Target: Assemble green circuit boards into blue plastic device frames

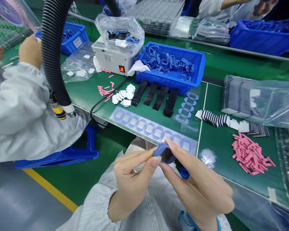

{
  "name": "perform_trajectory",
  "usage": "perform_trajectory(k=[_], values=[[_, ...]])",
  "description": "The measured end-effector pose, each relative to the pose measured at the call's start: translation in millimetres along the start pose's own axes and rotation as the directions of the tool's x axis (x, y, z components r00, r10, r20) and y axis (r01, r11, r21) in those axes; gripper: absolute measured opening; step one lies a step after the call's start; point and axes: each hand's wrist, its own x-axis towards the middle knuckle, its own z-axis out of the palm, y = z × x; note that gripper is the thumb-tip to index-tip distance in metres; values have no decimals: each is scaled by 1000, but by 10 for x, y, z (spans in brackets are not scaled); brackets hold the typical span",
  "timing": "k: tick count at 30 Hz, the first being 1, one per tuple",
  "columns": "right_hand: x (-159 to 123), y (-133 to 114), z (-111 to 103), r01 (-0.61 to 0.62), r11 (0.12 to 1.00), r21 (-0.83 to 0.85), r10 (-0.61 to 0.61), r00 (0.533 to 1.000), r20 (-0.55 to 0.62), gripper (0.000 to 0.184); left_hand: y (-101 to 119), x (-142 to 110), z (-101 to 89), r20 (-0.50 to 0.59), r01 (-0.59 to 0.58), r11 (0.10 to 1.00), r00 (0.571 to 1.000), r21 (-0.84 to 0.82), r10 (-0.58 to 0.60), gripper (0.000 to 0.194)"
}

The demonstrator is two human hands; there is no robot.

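Observation:
Between both hands I hold a small blue plastic frame (161, 149) with a dark glossy face, tilted just off the table's front edge. My left hand (135, 175) pinches its left end between thumb and forefinger. My right hand (195, 179) grips the other side, fingertips on its top and bottom edges. Right behind the frame, a sheet of oval film stickers (141, 125) lies along the edge, partly hidden by my fingers. A small stack of clear film pieces (207, 158) lies to the right of the hands.
A blue bin (201, 69) of blue frames stands behind black strips (160, 97). Pink strips (251, 154) and dark-and-white pads (214, 118) lie at right. A white box (110, 62) carries a bag. A black hose (55, 48) hangs at left beside a co-worker's sleeve (19, 106).

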Motion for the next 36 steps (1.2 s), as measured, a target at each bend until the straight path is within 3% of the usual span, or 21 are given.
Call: perform_trajectory(k=[7, 11, 14, 16, 18, 22, 27, 32, 36], values=[[3, 7, -23, -8, 999, -48, 9, 1000, 2, 62, 27, -6, -59, 120, 93, 994, 989, -62, -85, 24], [-31, 32, -21, 33, 999, 33, -34, 999, 33, 63, 23, 48, -95, 189, 189, 977, 967, -97, -169, 16], [-37, 42, -13, -143, 959, 244, 126, 989, 83, 54, 14, 62, -119, 197, 54, 998, 979, 9, -55, 14], [-11, 45, -14, -299, 881, 367, 265, 954, 141, 34, -8, 53, -120, 197, -109, 993, 976, 44, 98, 16], [32, 47, -26, -358, 828, 432, 317, 934, 165, 17, -45, 43, -106, 183, -235, 972, 957, 27, 226, 18], [103, 60, -75, -351, 788, 506, 294, 936, 192, 7, -122, 51, -73, 144, -368, 929, 922, 34, 359, 15], [101, 101, -123, -252, 838, 485, 201, 967, 155, 12, -94, 101, -103, 255, -384, 923, 895, 27, 365, 16], [78, 112, -147, -139, 892, 430, 85, 986, 141, 24, -61, 137, -103, 343, -454, 891, 838, 8, 424, 10], [68, 95, -152, -121, 916, 383, 70, 987, 144, 25, -95, 101, -68, 252, -392, 920, 888, -24, 385, 8]])
